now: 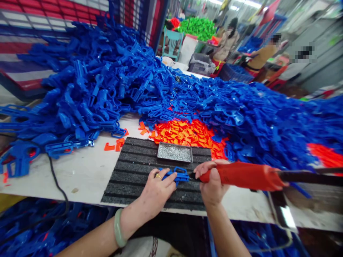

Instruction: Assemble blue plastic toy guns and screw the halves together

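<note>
At lower centre, a blue plastic part (179, 175) is pinched by the left hand (158, 189). An orange electric screwdriver (246, 175), clenched in the right hand (211, 184), is levelled at it from the right.

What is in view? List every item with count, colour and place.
white table: one, white, under everything.
ribbed dark fabric mat: one, charcoal, table's front edge.
shallow metal tray of small silvery bits: one, silver-grey, on the mat.
moulded blue plastic parts: huge heap, blue, across the table behind the mat.
flat orange plastic pieces: one pile, orange, behind the tray.
single blue plastic part: one, blue, on the mat.
orange-red powered screwdriver: one, orange-red, tip at that part.
pale green bangle: one, green, left wrist.
left hand: one, pinning the single part.
right hand: one, closed round the screwdriver.
</note>
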Action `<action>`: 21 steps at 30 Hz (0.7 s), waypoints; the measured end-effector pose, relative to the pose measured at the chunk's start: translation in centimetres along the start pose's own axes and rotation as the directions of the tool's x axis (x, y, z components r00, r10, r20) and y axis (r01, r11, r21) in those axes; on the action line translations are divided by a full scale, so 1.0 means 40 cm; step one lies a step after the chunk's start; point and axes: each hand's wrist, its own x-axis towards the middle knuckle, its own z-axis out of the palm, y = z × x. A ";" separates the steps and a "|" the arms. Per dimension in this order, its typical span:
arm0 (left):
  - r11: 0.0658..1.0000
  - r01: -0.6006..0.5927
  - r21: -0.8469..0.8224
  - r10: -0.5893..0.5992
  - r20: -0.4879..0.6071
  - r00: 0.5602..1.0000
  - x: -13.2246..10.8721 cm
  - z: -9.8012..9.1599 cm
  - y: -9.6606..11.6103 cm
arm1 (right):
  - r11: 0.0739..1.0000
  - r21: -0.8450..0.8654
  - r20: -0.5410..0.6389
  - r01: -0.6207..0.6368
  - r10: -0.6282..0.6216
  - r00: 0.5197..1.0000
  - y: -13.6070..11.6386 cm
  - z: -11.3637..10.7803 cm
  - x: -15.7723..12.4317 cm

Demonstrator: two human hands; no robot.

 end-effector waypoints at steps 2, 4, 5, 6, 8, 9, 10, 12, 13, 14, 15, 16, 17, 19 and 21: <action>1.000 -0.002 -0.004 0.002 0.002 1.000 -0.001 0.001 -0.001 | 1.000 -0.006 0.024 0.003 -0.003 1.000 0.004 -0.002 -0.001; 1.000 -0.008 -0.009 0.008 0.012 1.000 -0.002 0.000 -0.001 | 1.000 -0.006 0.054 0.005 -0.005 0.999 0.008 -0.008 -0.004; 1.000 -0.011 -0.011 0.011 0.015 1.000 -0.002 0.000 -0.001 | 1.000 -0.001 0.080 0.009 -0.009 0.997 0.011 -0.012 -0.005; 1.000 -0.013 -0.014 0.014 0.015 1.000 -0.002 -0.001 -0.001 | 1.000 0.006 0.118 0.014 -0.014 0.993 0.014 -0.017 -0.006; 1.000 -0.018 -0.020 0.018 0.013 1.000 -0.001 -0.003 -0.002 | 0.999 0.025 0.190 0.031 -0.035 0.981 0.017 -0.026 -0.009; 1.000 -0.019 -0.021 0.019 0.006 1.000 0.001 -0.003 -0.002 | 0.999 0.031 0.210 0.043 -0.049 0.977 0.017 -0.028 -0.010; 1.000 -0.020 -0.021 0.019 -0.002 1.000 0.002 -0.005 -0.002 | 0.998 0.035 0.208 0.055 -0.061 0.976 0.014 -0.029 -0.012; 0.999 -0.022 -0.027 0.021 -0.018 1.000 0.006 -0.008 -0.002 | 0.997 0.032 0.138 0.075 -0.078 0.987 0.001 -0.025 -0.016; 0.999 -0.020 -0.034 0.019 -0.027 0.999 0.007 -0.012 0.000 | 0.996 0.029 0.086 0.081 -0.084 0.993 -0.009 -0.019 -0.020; 0.999 -0.013 -0.045 0.011 -0.032 0.999 0.009 -0.016 0.002 | 0.996 0.030 0.040 0.081 -0.083 0.996 -0.021 -0.013 -0.025; 0.998 0.001 -0.059 -0.003 -0.035 0.999 0.010 -0.021 0.005 | 0.996 0.041 0.009 0.073 -0.073 0.997 -0.035 -0.005 -0.031; 0.997 0.021 -0.076 -0.024 -0.041 0.999 0.010 -0.026 0.010 | 0.996 0.060 -0.004 0.058 -0.058 0.998 -0.049 0.003 -0.039; 0.995 0.042 -0.095 -0.047 -0.052 0.998 0.010 -0.032 0.015 | 0.995 0.087 -0.002 0.039 -0.039 0.999 -0.063 0.010 -0.048; 0.987 0.075 -0.140 -0.087 -0.080 0.993 0.006 -0.042 0.026 | 0.989 0.149 0.018 -0.003 0.000 1.000 -0.085 0.023 -0.068; 0.979 0.084 -0.186 -0.104 -0.096 0.990 0.000 -0.048 0.036 | 0.983 0.182 0.039 -0.031 0.024 0.999 -0.098 0.030 -0.086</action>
